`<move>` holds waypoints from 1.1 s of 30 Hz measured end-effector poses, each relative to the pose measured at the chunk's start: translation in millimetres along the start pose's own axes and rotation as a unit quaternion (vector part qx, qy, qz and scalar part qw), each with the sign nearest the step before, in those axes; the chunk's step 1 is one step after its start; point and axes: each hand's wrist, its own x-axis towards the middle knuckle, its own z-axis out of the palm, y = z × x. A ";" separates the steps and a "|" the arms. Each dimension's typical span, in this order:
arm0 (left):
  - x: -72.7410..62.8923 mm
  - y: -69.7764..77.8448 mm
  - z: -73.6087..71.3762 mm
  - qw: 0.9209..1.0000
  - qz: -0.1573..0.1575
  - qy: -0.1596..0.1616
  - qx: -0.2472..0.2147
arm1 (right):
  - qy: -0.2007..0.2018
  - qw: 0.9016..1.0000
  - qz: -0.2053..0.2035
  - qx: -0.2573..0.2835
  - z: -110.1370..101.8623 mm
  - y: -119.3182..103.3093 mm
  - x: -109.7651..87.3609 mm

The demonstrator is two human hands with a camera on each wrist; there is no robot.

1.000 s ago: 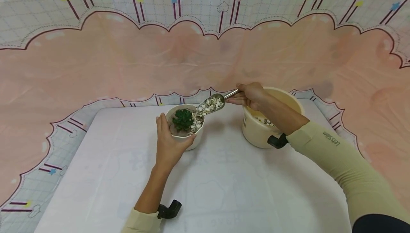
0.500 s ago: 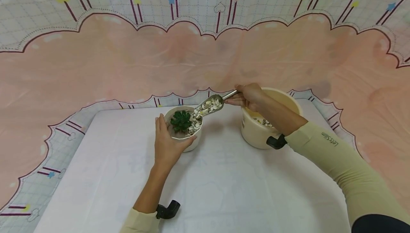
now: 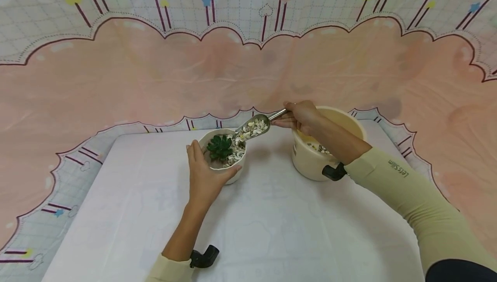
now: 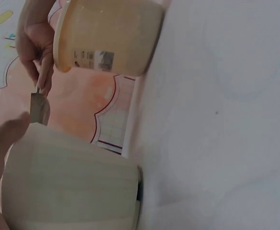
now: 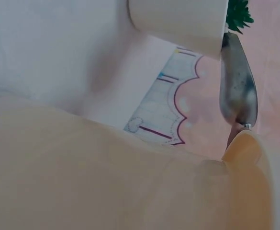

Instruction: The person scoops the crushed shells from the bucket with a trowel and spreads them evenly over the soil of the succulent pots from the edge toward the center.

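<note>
A small white plant pot (image 3: 241,162) stands on the table with a green succulent (image 3: 219,147) in it. My left hand (image 3: 206,178) holds the pot from the near left side, its thumb along the front wall. My right hand (image 3: 304,116) grips the handle of a metal scoop (image 3: 277,114), which tilts down to the left. The scoop's tip is at the pot's right rim. Pale pebbles (image 3: 254,127) lie in the scoop, and more cover the right part of the pot beside the plant. In the right wrist view the scoop's underside (image 5: 239,86) shows.
A cream bucket (image 3: 304,161) stands at the right, below my right forearm, with some pebbles (image 3: 319,147) at its bottom. White cloth (image 3: 272,221) covers the table. Behind hangs a peach patterned backdrop (image 3: 155,79). Each wrist carries a black camera mount (image 3: 204,257).
Some pebbles have slid off the scoop's tip, and they cover more of the pot's right and front part. Both hands have stayed almost in place.
</note>
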 end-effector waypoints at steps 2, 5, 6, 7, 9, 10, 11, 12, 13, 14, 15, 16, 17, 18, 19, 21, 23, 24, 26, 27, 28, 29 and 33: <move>-0.7 0.4 3.0 1.000 -0.006 0.010 0.015 | -0.003 1.000 0.000 0.000 0.5 0.5 0.6; 0.3 -2.0 5.2 0.999 -0.008 0.020 0.029 | -0.006 1.000 -0.001 0.001 1.0 1.2 1.6; 0.9 -2.9 5.4 0.999 -0.008 0.021 0.031 | -0.007 1.000 -0.001 0.001 1.0 1.5 2.2; 1.4 -3.7 5.3 0.999 -0.008 0.022 0.031 | -0.008 1.000 -0.002 0.001 1.1 1.8 2.8; 3.0 -5.5 4.6 0.999 -0.007 0.020 0.029 | -0.007 1.000 -0.005 0.000 1.3 2.4 3.6; 3.9 -6.3 4.2 0.999 -0.006 0.019 0.027 | -0.007 1.000 -0.008 0.000 1.3 2.4 3.9; 4.8 -6.9 3.6 1.000 -0.005 0.018 0.024 | -0.006 1.000 -0.010 -0.001 1.5 2.6 4.1; 5.7 -7.6 3.0 1.000 -0.002 0.016 0.020 | -0.006 1.000 -0.013 -0.002 1.7 2.5 4.1; 6.7 -8.2 2.4 1.000 0.000 0.015 0.017 | -0.007 1.000 -0.016 -0.004 1.9 2.4 4.2; 7.5 -8.8 1.8 1.000 0.002 0.012 0.014 | -0.007 1.000 -0.019 -0.004 2.1 2.2 4.3; 8.2 -9.1 1.3 1.000 0.003 0.010 0.010 | -0.007 1.000 -0.021 -0.004 2.5 2.0 4.2; 8.8 -9.6 0.7 1.000 0.005 0.009 0.007 | -0.007 1.000 -0.022 -0.004 2.6 1.8 4.1; 9.4 -10.2 0.3 1.000 0.007 0.007 0.005 | -0.007 1.000 -0.024 -0.004 2.8 1.6 4.1; 10.2 -10.9 0.0 1.000 0.009 0.005 0.003 | -0.007 1.000 -0.025 -0.005 2.9 1.5 4.2; 10.9 -11.6 -0.3 1.000 0.010 0.004 0.002 | -0.007 1.000 -0.026 -0.007 2.9 1.4 4.3; 12.7 -13.9 -0.8 1.000 0.015 0.001 0.002 | -0.007 1.000 -0.028 -0.008 3.0 1.3 4.4; 14.9 -16.0 -1.8 1.000 0.017 -0.005 0.003 | -0.008 0.999 -0.032 -0.011 3.1 1.1 4.6; 15.9 -16.8 -2.5 1.000 0.017 -0.010 0.003 | -0.007 0.999 -0.034 -0.011 3.3 0.9 4.7; 17.9 -17.8 -4.1 1.000 0.016 -0.020 0.004 | -0.006 0.999 -0.038 -0.010 3.7 0.3 5.0; 18.6 -18.0 -5.0 1.000 0.015 -0.025 0.004 | -0.005 0.999 -0.040 -0.010 4.0 -0.1 5.0; 19.2 -17.8 -5.6 0.999 0.014 -0.029 0.003 | -0.004 0.999 -0.041 -0.009 4.3 -0.3 5.4; 19.6 -17.2 -6.0 0.999 0.015 -0.031 0.002 | -0.004 0.999 -0.042 -0.007 4.5 -0.4 5.9; 17.4 -12.0 -4.0 1.000 0.007 -0.022 0.002 | -0.003 0.999 -0.039 0.001 5.8 -0.4 8.4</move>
